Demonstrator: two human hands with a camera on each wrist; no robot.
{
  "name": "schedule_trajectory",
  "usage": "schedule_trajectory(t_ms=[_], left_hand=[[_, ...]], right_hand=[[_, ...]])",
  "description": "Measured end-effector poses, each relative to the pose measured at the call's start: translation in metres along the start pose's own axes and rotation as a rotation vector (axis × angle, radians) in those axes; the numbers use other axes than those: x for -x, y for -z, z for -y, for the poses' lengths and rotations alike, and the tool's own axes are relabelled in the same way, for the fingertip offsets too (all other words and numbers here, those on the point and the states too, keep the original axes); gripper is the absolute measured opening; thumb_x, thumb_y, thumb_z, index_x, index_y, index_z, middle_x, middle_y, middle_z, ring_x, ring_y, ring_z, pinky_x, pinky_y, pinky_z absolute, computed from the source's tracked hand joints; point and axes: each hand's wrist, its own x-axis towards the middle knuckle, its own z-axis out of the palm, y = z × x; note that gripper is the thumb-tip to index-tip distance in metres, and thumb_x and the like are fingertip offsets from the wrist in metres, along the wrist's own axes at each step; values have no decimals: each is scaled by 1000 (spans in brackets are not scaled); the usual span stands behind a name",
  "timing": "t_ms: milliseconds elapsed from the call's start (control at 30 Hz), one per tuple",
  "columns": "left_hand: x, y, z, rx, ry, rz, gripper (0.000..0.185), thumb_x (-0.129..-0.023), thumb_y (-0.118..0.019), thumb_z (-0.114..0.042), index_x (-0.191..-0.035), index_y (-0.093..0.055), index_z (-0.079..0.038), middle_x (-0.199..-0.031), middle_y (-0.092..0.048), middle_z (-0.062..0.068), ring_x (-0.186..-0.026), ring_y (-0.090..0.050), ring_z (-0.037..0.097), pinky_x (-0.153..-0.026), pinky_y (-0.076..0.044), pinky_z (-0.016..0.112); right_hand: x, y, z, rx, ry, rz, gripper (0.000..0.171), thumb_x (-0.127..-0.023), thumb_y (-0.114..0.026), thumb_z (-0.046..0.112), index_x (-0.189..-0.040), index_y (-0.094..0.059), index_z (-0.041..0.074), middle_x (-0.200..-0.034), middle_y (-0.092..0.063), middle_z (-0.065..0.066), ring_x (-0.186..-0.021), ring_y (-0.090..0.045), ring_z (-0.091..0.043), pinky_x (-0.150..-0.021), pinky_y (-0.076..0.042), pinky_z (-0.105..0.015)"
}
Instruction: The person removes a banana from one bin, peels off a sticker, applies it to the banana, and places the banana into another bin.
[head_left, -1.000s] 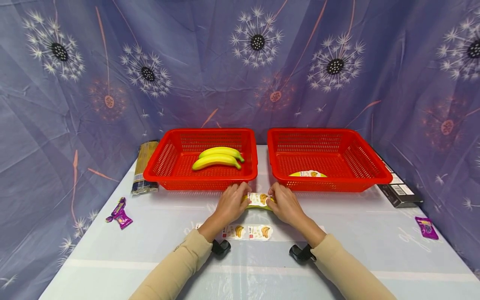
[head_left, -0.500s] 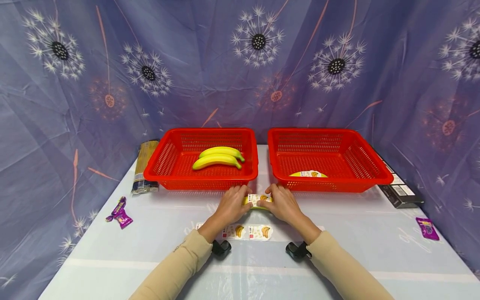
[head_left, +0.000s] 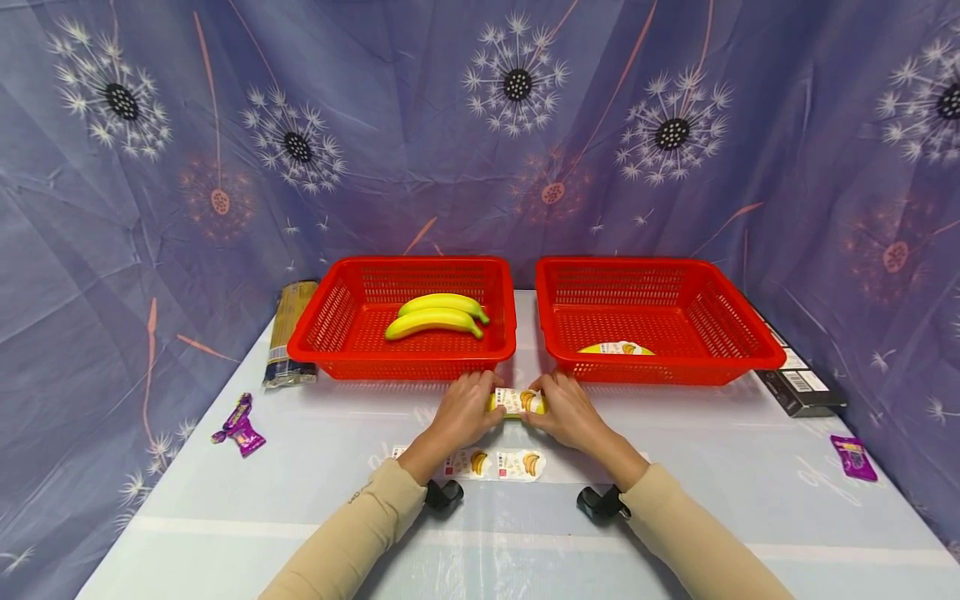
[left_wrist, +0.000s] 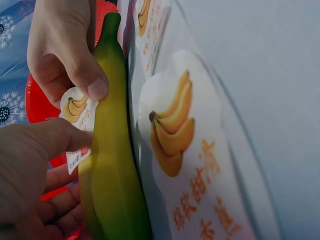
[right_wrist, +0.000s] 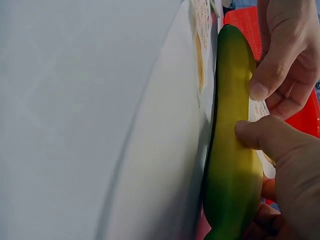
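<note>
A yellow banana with green ends (left_wrist: 115, 165) lies crosswise on the table in front of the baskets. My left hand (head_left: 467, 408) grips its left part, the thumb against the label's edge and fingers behind. From the other side my right hand (head_left: 566, 408) holds it, thumb (right_wrist: 247, 131) pressed on the front face. Between the hands, a white label with a banana picture (head_left: 517, 402) lies over the top of the banana. In the left wrist view one lower corner of that label stands off the skin. Nearer me lies a strip of similar labels (head_left: 521, 465), partly hidden by the left forearm.
Two bananas (head_left: 435, 321) lie in the left red basket (head_left: 405, 367). A labelled banana (head_left: 617, 348) shows over the front rim of the right red basket (head_left: 675, 371). At the sides are a noodle pack (head_left: 291, 333), purple sweets (head_left: 242, 429) and a black box (head_left: 802, 392).
My right thumb has slid left across the label, then down to its lower edge, uncovering the printed banana. The left hand stays almost still on the banana.
</note>
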Motion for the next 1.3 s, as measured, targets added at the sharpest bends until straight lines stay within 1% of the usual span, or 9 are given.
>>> schedule_trajectory(t_ms=[167, 333, 433, 533, 733, 867, 1033, 1167, 1300], left_hand=[[-2, -3, 0, -67, 11, 52, 42, -77, -74, -39, -104, -61, -9, -95, -63, 8, -91, -59, 26, -79, -46, 37], [-1, -4, 1, -69, -11, 65, 40, -78, -75, -35, -102, -62, -6, -94, -61, 10, -91, -57, 27, -83, -45, 38], [-1, -4, 2, -40, -31, 60, 41, -78, -75, -30, -106, -62, -4, -95, -62, 11, -92, -57, 28, -85, -44, 39], [0, -4, 2, -17, -46, 52, 42, -78, -76, -28, -108, -62, -3, -96, -61, 12, -92, -57, 29, -86, -43, 39], [1, -5, 1, -30, -61, 34, 42, -78, -76, -29, -108, -62, -5, -94, -60, 10, -92, -56, 28, -85, -43, 38], [1, -5, 1, -25, -61, 27, 43, -77, -76, -30, -109, -59, -7, -94, -60, 8, -91, -56, 26, -81, -44, 37], [2, -6, 1, 12, -47, 29, 45, -77, -77, -29, -112, -53, -14, -95, -60, 6, -91, -55, 24, -76, -43, 34], [4, -5, 1, 32, -45, 40, 42, -79, -75, -28, -114, -53, -21, -97, -59, 6, -92, -53, 23, -75, -40, 32], [6, -5, 2, 55, -60, 35, 32, -81, -73, -27, -109, -57, -24, -98, -57, 5, -91, -52, 22, -76, -39, 32]], right_hand=[[2, -1, -3, -29, 14, 34, 39, -71, -78, 26, -100, -60, 7, -88, -56, -6, -84, -48, -21, -76, -37, -34], [3, -1, -7, -94, -12, 71, 39, -73, -77, 24, -103, -60, 7, -93, -57, -7, -89, -50, -22, -79, -38, -37], [1, -2, -9, -154, -74, 80, 36, -76, -76, 30, -102, -62, 9, -92, -59, -5, -86, -51, -19, -76, -40, -34], [-2, -4, -10, -209, -133, 74, 33, -80, -73, 36, -97, -62, 9, -84, -60, -2, -77, -51, -15, -69, -39, -29], [-5, -4, -11, -262, -188, 92, 29, -82, -70, 37, -89, -62, 9, -75, -59, -1, -69, -48, -13, -62, -37, -26], [-6, 0, -12, -408, -254, 168, 23, -86, -66, 30, -91, -63, 8, -78, -59, -4, -71, -48, -14, -62, -38, -26], [-8, 3, -17, -563, -312, 227, 16, -90, -60, 19, -96, -65, 5, -89, -63, -8, -79, -51, -16, -70, -40, -27], [-8, 2, -17, -548, -314, 221, 17, -91, -59, 19, -99, -66, 5, -92, -64, -8, -81, -51, -15, -71, -40, -26], [-8, 3, -13, -503, -305, 206, 17, -91, -60, 21, -98, -66, 6, -90, -64, -6, -80, -51, -15, -71, -40, -26]])
